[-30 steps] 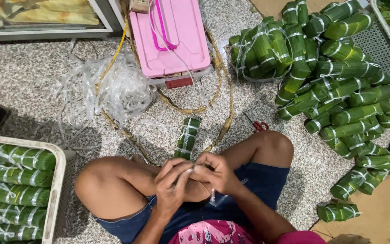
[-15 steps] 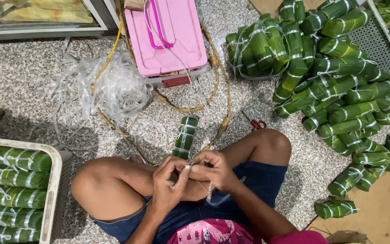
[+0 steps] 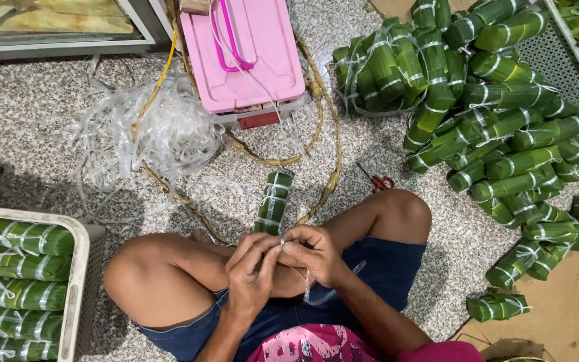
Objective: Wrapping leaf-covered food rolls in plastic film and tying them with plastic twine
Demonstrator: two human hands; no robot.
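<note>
Seated cross-legged, I pinch a thin plastic string point(image 3: 305, 281) between both hands, left hand point(image 3: 252, 271) and right hand point(image 3: 316, 253) meeting fingertip to fingertip over my lap. The green leaf-wrapped roll point(image 3: 273, 202) lies just beyond, on open floor between the white crate point(image 3: 78, 268) and the pile of rolls point(image 3: 497, 134).

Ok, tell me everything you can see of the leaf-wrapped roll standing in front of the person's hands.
The leaf-wrapped roll is a green cylinder, apparently banana leaf, bound crosswise by several pale plastic strips. It lies lengthwise on the speckled floor, its far end toward the pink box, its near end hidden behind the left hand and right hand. Both hands pinch a thin strip at that end. Whether they touch the roll itself is unclear.
</note>
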